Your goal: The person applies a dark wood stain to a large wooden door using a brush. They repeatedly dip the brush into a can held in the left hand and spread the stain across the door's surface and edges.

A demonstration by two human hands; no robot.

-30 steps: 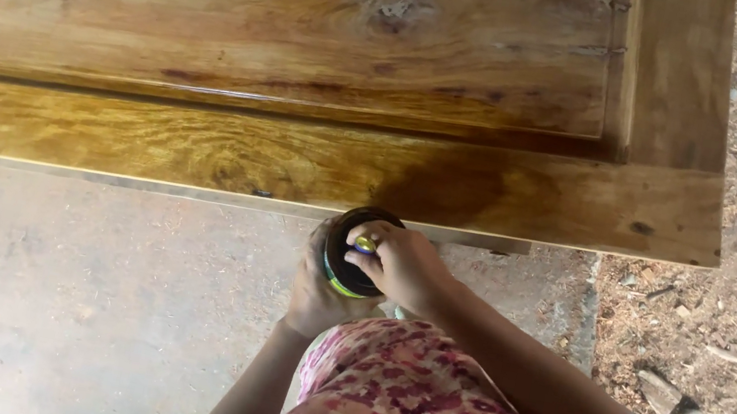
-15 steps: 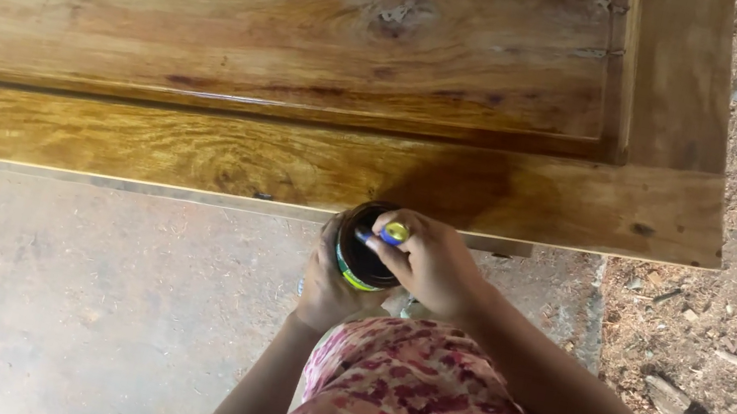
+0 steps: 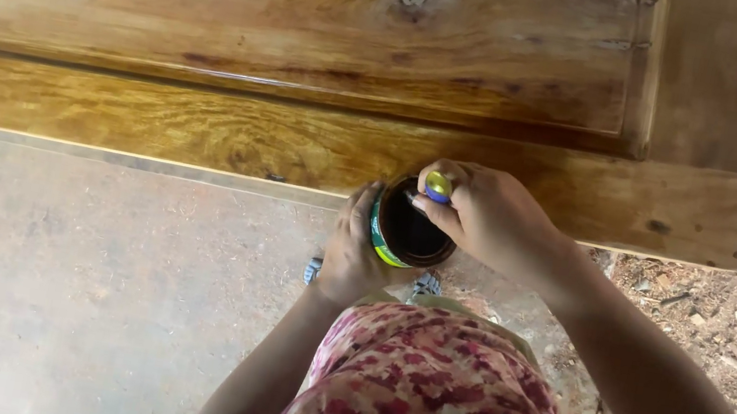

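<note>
We stand at the near edge of a big wooden door panel [image 3: 314, 56] lying flat, its grain glossy and part darkened. Just off that near edge our left hand [image 3: 350, 254] wraps a small round can [image 3: 410, 230] of dark liquid, fingers curled tight around its side. We judge the can stiff and fairly light but slick if it drips, best held low round the wall as now. Over its mouth our right hand [image 3: 488, 218] pinches a brush handle [image 3: 438, 187] with a yellow and blue end, fingers pressed together on it. The bristles are sunk in the can, out of sight. The panel's far side is cut off, and our dress hides the floor [image 3: 72, 286] below the can.
</note>
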